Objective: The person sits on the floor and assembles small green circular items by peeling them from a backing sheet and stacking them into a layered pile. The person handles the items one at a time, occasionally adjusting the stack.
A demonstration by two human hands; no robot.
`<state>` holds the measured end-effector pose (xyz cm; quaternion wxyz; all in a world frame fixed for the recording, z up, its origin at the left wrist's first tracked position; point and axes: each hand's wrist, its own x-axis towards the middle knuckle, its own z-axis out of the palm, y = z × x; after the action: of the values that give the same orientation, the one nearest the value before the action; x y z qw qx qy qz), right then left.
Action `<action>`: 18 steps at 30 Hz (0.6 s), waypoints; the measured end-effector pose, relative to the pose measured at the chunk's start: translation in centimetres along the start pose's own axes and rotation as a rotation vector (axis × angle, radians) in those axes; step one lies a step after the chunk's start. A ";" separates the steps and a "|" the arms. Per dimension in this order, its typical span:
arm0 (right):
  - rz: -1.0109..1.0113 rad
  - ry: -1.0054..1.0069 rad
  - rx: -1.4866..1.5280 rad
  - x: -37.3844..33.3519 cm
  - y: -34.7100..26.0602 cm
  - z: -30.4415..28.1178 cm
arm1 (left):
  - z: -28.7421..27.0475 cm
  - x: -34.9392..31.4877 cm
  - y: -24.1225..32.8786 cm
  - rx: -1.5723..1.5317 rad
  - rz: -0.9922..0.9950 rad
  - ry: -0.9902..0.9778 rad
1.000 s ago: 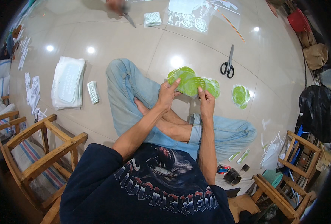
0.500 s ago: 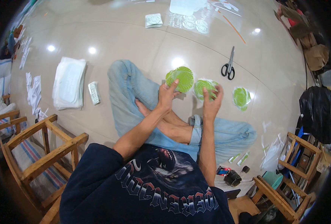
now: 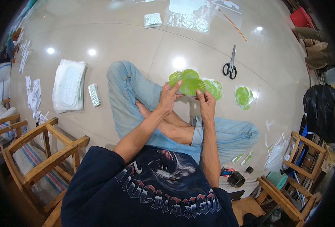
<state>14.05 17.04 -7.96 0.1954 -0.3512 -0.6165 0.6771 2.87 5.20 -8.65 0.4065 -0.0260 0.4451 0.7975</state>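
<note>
My left hand (image 3: 168, 99) grips several round green stickers (image 3: 190, 81), its thumb lying on top of them. They are fanned out and overlap one another. At their right edge the thumb and fingertips of my right hand (image 3: 206, 104) are closed in a pinch. Just beyond those fingers shows another green round sticker with a clear border (image 3: 215, 89); whether it is held or lies on the floor I cannot tell. Farther right, a single green sticker (image 3: 244, 97) lies flat on the floor.
Black-handled scissors (image 3: 230, 68) lie ahead on the tiles. On the left are a stack of white sheets (image 3: 68, 86) and a small label bundle (image 3: 94, 95). Farther off lie a white label stack (image 3: 152, 20) and printed clear sheets (image 3: 192, 20). Wooden frames (image 3: 46, 151) flank me.
My right hand has moved left and closed on the edge of the stickers in my left hand. Those stickers are now spread into a wider fan.
</note>
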 end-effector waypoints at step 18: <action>-0.316 0.603 -0.499 0.6 -0.1 -1.6 | -0.6 0.6 -0.5 0.010 0.071 0.169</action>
<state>14.75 18.61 -8.03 0.3775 -0.4711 -0.7231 0.3357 2.60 5.30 -9.58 0.3392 -0.0756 0.4823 0.8041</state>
